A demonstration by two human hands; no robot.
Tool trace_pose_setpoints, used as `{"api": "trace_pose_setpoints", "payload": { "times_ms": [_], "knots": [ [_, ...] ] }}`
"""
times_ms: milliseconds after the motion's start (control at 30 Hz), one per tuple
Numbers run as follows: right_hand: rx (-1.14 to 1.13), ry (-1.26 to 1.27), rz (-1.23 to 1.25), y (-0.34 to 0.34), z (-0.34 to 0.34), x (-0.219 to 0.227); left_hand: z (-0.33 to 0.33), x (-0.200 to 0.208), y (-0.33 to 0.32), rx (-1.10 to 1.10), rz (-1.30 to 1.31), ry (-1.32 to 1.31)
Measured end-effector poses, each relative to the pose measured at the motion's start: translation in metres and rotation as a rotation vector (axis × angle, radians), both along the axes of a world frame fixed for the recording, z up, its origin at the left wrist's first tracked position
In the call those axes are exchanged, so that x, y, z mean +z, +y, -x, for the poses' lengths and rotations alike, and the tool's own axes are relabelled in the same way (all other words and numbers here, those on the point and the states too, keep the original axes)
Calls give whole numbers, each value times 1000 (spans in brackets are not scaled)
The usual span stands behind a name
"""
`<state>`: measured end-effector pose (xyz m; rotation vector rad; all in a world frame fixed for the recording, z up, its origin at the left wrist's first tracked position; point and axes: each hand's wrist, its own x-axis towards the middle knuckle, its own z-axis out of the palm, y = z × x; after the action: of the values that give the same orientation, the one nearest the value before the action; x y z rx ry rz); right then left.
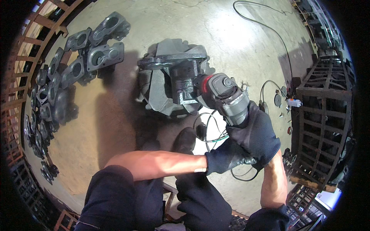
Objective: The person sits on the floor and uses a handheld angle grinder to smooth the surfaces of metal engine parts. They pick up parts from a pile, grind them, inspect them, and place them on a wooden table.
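Observation:
An angle grinder (235, 106) with a grey head and a red ring is in both my gloved hands. My right hand (256, 134) is wrapped around its body. My left hand (230, 156) is closed at the rear of the grinder, just below the right one, its fingers partly hidden. The grinder's head meets the right side of a dark metal casting (185, 79) that sits on what looks like a pile of grey cast parts (160, 90). Whether the disc touches the casting is hidden behind the grinder's head.
Many grey flanged castings (105, 56) stand in rows on the floor at left. Metal crates (323, 127) line the right side, with loose grinding discs (278, 100) and a small white can (295, 102) beside them. A black cable (279, 34) loops across the floor.

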<state>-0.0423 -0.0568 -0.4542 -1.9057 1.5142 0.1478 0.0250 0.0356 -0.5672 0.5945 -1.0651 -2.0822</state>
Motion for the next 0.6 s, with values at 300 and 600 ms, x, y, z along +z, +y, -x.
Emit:
{"api": "trace_pose_setpoints", "payload": {
  "times_ms": [300,600],
  "knots": [
    [-11,24,-19,0,-8,-1,-5,10,2,92,-149,25],
    [22,-22,32,-3,-6,-8,-1,-2,1,96,-416,379]
  ]
}}
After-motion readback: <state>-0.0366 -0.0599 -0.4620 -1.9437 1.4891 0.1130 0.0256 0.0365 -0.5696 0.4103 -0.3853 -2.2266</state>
